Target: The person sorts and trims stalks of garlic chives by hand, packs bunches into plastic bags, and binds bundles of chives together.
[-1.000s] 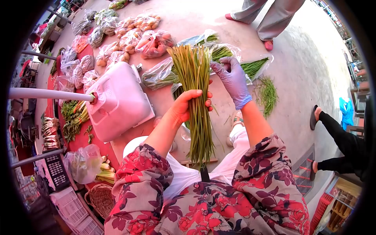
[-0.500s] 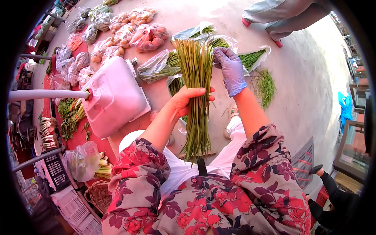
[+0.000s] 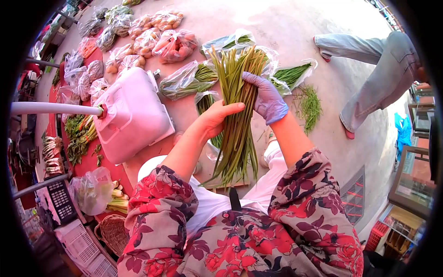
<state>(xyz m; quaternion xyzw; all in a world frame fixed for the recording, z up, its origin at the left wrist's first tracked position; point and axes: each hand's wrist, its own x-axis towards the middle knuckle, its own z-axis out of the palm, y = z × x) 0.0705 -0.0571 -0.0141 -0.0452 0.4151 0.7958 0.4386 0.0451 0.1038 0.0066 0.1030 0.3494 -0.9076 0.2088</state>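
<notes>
An upright bunch of garlic chives (image 3: 237, 97) is in front of my lap, its leaf tips hanging down toward it. My bare left hand (image 3: 216, 119) grips the left side of the bunch around its middle, thumb across the front. My right hand (image 3: 267, 99), in a thin purple glove, closes on the right side a little higher, fingers wrapped over the stalks. Behind the bunch lie plastic bags of long greens (image 3: 189, 81), partly hidden by it. Loose green trimmings (image 3: 310, 105) are scattered on the ground to the right.
A large pink-looking jerrycan (image 3: 129, 115) with a pole in it stands at left. Bags of round produce (image 3: 175, 45) and a red mat (image 3: 110, 168) lie around it. A wicker basket (image 3: 113, 233) sits lower left. A passer-by's legs (image 3: 374, 78) are at upper right.
My right hand has moved from the top edge of the bunch down onto its side. The bunch has fanned out somewhat. The passer-by has stepped rightward and nearer.
</notes>
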